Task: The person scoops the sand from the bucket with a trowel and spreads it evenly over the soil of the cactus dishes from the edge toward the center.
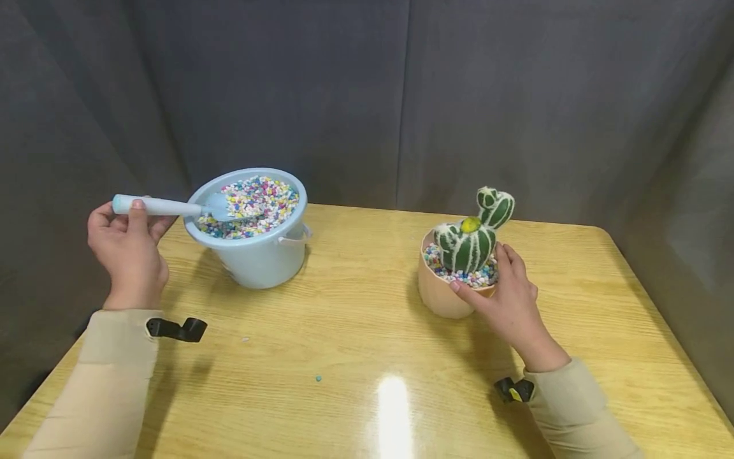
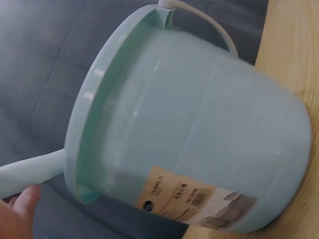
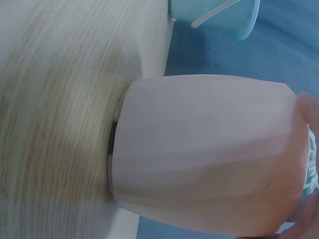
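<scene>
My left hand [image 1: 129, 252] grips the pale handle of a small blue shovel [image 1: 166, 207], thumb on top. The shovel's blade lies over the rim and among the multicoloured pebbles [image 1: 269, 197] inside a light blue bucket [image 1: 264, 261]. In the left wrist view the bucket's side [image 2: 199, 119] shows, with a paper label [image 2: 187, 201] on it. On the right, my right hand [image 1: 513, 306] holds the rim of a peach flowerpot [image 1: 438, 296], thumb in front and fingers at the far right side. A green and white cactus [image 1: 470, 248] stands in pebbles in the pot.
The bucket and pot stand apart on a wooden table [image 1: 355, 287]. A loose teal pebble [image 1: 318, 378] and a pale one [image 1: 245, 339] lie near the front. The bucket's handle [image 1: 296, 237] hangs at its right side. Dark grey curtains [image 1: 355, 102] enclose the table behind.
</scene>
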Demonstrator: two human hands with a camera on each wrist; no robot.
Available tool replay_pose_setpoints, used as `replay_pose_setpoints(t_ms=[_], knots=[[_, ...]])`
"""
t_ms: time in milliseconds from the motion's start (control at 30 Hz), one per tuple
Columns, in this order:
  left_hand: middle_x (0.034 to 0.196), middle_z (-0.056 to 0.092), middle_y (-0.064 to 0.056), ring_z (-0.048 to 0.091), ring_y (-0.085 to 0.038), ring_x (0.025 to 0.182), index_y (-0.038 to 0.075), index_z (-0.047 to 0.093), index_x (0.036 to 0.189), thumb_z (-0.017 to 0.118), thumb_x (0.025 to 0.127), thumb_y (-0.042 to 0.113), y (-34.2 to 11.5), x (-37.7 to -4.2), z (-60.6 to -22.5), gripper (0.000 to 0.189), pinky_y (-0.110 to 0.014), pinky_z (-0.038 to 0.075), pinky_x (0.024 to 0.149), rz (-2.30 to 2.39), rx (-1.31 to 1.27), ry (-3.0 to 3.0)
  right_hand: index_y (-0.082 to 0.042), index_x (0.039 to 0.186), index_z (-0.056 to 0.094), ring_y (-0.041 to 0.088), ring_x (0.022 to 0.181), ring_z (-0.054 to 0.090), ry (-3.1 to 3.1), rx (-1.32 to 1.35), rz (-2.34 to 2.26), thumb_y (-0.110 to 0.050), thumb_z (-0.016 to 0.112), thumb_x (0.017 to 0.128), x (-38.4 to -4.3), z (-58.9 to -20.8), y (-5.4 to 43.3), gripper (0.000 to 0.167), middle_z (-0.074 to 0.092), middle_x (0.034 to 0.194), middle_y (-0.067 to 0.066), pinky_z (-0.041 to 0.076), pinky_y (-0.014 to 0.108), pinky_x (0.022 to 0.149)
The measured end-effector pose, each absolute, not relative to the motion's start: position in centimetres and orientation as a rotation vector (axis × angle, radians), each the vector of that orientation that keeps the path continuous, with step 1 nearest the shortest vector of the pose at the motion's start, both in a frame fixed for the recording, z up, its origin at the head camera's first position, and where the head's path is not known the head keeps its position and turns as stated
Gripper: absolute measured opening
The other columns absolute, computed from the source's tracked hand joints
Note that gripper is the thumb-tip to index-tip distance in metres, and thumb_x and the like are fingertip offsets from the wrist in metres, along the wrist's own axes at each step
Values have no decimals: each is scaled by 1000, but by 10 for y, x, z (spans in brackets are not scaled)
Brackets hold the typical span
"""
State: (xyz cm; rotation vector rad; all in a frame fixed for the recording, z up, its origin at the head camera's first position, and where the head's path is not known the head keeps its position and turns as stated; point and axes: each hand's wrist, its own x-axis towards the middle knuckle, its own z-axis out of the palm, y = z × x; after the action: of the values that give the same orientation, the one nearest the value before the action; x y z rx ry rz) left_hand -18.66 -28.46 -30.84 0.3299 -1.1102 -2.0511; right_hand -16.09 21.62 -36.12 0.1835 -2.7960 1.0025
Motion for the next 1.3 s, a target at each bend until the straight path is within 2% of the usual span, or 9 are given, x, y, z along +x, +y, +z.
replay_pose_setpoints(t_ms=[100,233,567,933,1067,1300], knots=[[114,60,-17,67,-22,101,2,54,118,60,101,-3,-285,-188,-304,20,-24,62,77,-1989,335,-1159,8,159,20,54,145,26,-2808,175,1000,-46,78,90,-161,-359,217,105,19,160,37,22,78,104],[109,63,-14,67,-19,96,3,57,116,62,100,-3,-283,-189,-298,17,-22,61,74,-1933,353,-1206,7,160,20,54,146,25,-2823,169,997,-44,78,90,-161,-358,217,104,18,161,36,22,77,105],[115,58,-15,65,-21,101,1,54,120,59,102,0,-276,-192,-299,19,-25,61,78,-2021,362,-1135,7,160,20,53,146,25,-2814,165,1008,-42,79,90,-158,-358,221,103,18,161,36,23,75,104],[111,57,-18,63,-25,83,-3,54,115,59,102,-3,-276,-191,-307,14,-34,64,69,-2161,367,-784,3,159,26,50,148,23,-2773,204,1087,-36,80,89,-165,-362,224,96,20,162,33,23,76,106],[112,56,-17,62,-25,83,-2,54,118,58,103,-2,-276,-188,-305,16,-34,64,73,-2175,367,-773,3,160,24,51,148,22,-2799,190,1094,-37,80,90,-166,-362,223,98,18,163,32,21,75,108],[118,55,-17,62,-26,94,-2,54,124,60,103,0,-260,-183,-301,22,-37,60,88,-2173,316,-823,5,159,23,51,148,22,-2809,189,1083,-37,80,90,-165,-361,222,99,17,163,33,21,75,109]])
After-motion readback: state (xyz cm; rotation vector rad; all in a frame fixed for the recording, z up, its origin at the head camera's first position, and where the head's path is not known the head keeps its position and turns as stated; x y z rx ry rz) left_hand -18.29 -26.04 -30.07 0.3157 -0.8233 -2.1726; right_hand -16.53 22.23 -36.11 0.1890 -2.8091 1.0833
